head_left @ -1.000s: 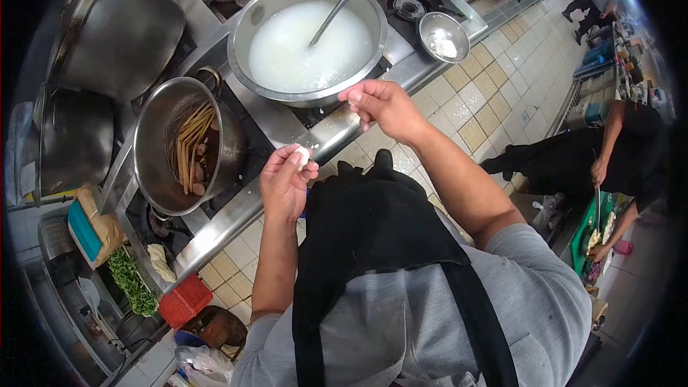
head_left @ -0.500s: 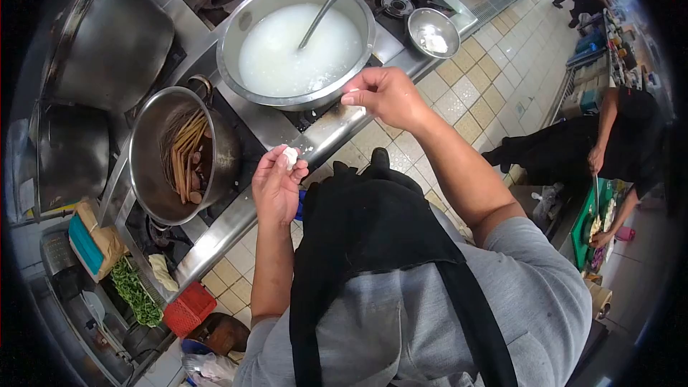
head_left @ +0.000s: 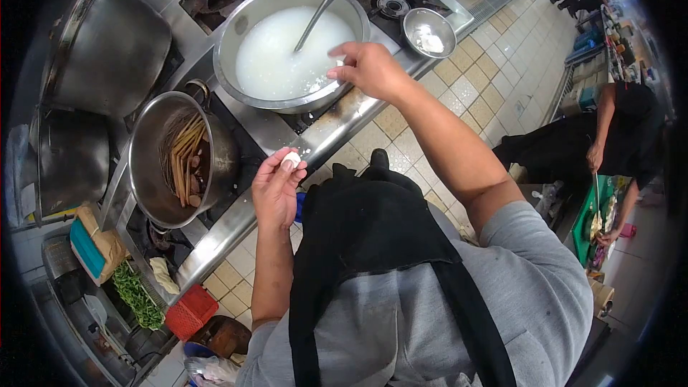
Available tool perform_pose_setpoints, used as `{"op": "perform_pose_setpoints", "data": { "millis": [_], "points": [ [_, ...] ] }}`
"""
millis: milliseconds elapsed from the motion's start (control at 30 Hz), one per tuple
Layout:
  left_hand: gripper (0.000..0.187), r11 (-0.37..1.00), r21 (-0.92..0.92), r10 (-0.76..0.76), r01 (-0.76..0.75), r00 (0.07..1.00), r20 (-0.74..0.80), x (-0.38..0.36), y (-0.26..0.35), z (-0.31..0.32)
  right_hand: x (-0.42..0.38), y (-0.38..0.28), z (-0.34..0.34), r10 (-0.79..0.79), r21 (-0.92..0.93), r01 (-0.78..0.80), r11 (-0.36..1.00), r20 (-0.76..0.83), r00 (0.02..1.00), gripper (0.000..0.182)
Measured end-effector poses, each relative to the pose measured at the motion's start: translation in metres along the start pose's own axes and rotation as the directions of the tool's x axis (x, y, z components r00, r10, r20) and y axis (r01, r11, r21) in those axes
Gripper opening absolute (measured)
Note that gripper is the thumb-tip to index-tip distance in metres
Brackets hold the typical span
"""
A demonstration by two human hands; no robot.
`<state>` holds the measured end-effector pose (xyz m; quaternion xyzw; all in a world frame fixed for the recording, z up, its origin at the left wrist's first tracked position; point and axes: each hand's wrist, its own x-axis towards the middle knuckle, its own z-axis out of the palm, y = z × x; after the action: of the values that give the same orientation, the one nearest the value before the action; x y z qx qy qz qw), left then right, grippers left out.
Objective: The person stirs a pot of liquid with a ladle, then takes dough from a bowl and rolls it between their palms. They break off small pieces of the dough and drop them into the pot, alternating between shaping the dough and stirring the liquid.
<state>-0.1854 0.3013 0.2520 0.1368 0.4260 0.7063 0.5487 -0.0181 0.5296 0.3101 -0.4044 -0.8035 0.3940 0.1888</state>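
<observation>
My left hand (head_left: 275,190) is closed around a white crumbly lump (head_left: 292,159), pinched between thumb and fingers above the stove's front edge. My right hand (head_left: 373,72) is over the near rim of a large steel bowl (head_left: 221,64), thumb and forefinger apart. Cloudy white liquid (head_left: 276,50) fills much of that bowl, and small white crumbs (head_left: 317,84) lie at its near side below my right fingers. A metal utensil handle (head_left: 322,11) leans out of the liquid, its lower end hidden.
A deep pot (head_left: 147,172) with brown sticks and slices stands on the left. A small steel bowl (head_left: 444,23) with white stuff sits at the right. Greens (head_left: 136,297) and a red basket (head_left: 191,312) are lower left. Another person's hand (head_left: 595,158) holds a knife over a green board (head_left: 584,218).
My right hand has moved from the bowl's outer edge to over its rim, and its fingers have spread. White crumbs now show in the liquid. My left hand keeps its lump.
</observation>
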Motion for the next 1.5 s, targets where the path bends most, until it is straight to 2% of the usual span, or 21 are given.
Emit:
{"op": "perform_pose_setpoints", "data": {
  "millis": [67, 100, 167, 233, 267, 333, 467, 533, 667, 733, 867, 967, 1067, 1100, 1133, 1300, 1367, 1500],
  "points": [
    [0.026, 1.0, -0.012, -0.022, 0.021, 0.999, -0.036, -0.002, 0.0, 0.002, 0.002, 0.001, 0.003, -0.078, -0.123, 0.06, 0.991, -0.148, 0.986, 0.04],
    [0.025, 1.0, -0.003, -0.022, 0.022, 0.999, -0.036, -0.002, -0.001, 0.001, 0.001, -0.001, 0.005, -0.081, -0.122, 0.063, 0.99, -0.146, 0.986, 0.04],
    [0.023, 1.0, 0.004, -0.02, 0.021, 0.999, -0.041, -0.002, -0.002, 0.002, -0.011, -0.007, 0.011, -0.187, -0.232, 0.195, 0.953, 0.055, 0.981, 0.043],
    [0.021, 0.999, -0.018, -0.036, 0.034, 0.994, -0.103, -0.002, -0.002, 0.007, -0.034, -0.024, 0.022, -0.265, -0.08, 0.298, 0.951, 0.281, 0.922, 0.042],
    [0.021, 0.999, -0.018, -0.035, 0.034, 0.994, -0.104, -0.001, -0.003, 0.008, -0.043, -0.029, 0.03, -0.266, -0.08, 0.299, 0.951, 0.283, 0.922, 0.042],
    [0.02, 0.998, -0.057, -0.026, 0.02, 0.995, -0.101, 0.0, -0.005, 0.011, -0.056, -0.034, 0.046, -0.437, 0.094, 0.432, 0.897, 0.327, 0.838, 0.042],
    [0.019, 0.997, -0.075, -0.003, -0.005, 0.994, -0.107, 0.0, -0.007, 0.016, -0.06, -0.031, 0.061, -0.499, 0.097, 0.493, 0.865, 0.28, 0.82, 0.039],
    [0.017, 1.0, -0.013, -0.029, 0.028, 0.998, -0.049, 0.0, -0.009, 0.013, -0.059, -0.03, 0.059, -0.498, 0.169, 0.469, 0.867, 0.253, 0.829, 0.033],
    [0.016, 0.999, 0.021, -0.027, 0.027, 1.0, -0.01, 0.0, -0.007, 0.013, -0.065, -0.035, 0.056, -0.545, 0.16, 0.521, 0.838, 0.22, 0.809, 0.029],
    [0.014, 0.999, 0.02, -0.048, 0.047, 0.999, 0.013, -0.001, -0.006, 0.014, -0.066, -0.033, 0.059, -0.566, 0.126, 0.552, 0.824, 0.187, 0.803, 0.018],
    [0.014, 0.999, 0.016, -0.04, 0.04, 0.999, 0.018, 0.001, -0.007, 0.012, -0.07, -0.032, 0.06, -0.561, 0.121, 0.548, 0.827, 0.193, 0.805, 0.018],
    [0.012, 0.999, -0.004, -0.046, 0.046, 0.999, -0.008, -0.001, -0.006, 0.011, -0.069, -0.028, 0.063, -0.566, 0.141, 0.55, 0.823, 0.136, 0.813, 0.014],
    [0.012, 0.996, -0.088, -0.038, 0.032, 0.997, -0.067, -0.002, -0.001, 0.009, -0.063, -0.025, 0.055, -0.532, 0.229, 0.509, 0.83, 0.047, 0.846, 0.01],
    [0.012, 0.993, -0.113, -0.025, 0.017, 0.997, -0.071, -0.002, 0.001, 0.007, -0.063, -0.023, 0.053, -0.282, 0.506, 0.174, 0.845, 0.144, 0.949, 0.011],
    [0.012, 0.99, -0.138, -0.013, 0.003, 0.997, -0.074, -0.003, 0.003, 0.006, -0.062, -0.022, 0.05, -0.046, 0.691, -0.192, 0.697, 0.311, 0.949, 0.013],
    [0.012, 0.992, -0.119, -0.039, 0.032, 0.997, -0.062, -0.004, -0.002, 0.004, -0.059, -0.014, 0.045, -0.035, 0.66, -0.233, 0.714, 0.366, 0.93, 0.019],
    [0.012, 0.993, -0.111, -0.037, 0.033, 0.999, -0.036, -0.004, -0.003, 0.005, -0.06, -0.014, 0.046, 0.01, 0.709, -0.282, 0.647, 0.361, 0.933, 0.02],
    [0.012, 0.993, -0.117, -0.033, 0.03, 0.999, -0.026, -0.003, -0.003, 0.001, -0.063, -0.009, 0.044, -0.07, 0.687, -0.182, 0.703, 0.321, 0.944, 0.021]
  ]
}}
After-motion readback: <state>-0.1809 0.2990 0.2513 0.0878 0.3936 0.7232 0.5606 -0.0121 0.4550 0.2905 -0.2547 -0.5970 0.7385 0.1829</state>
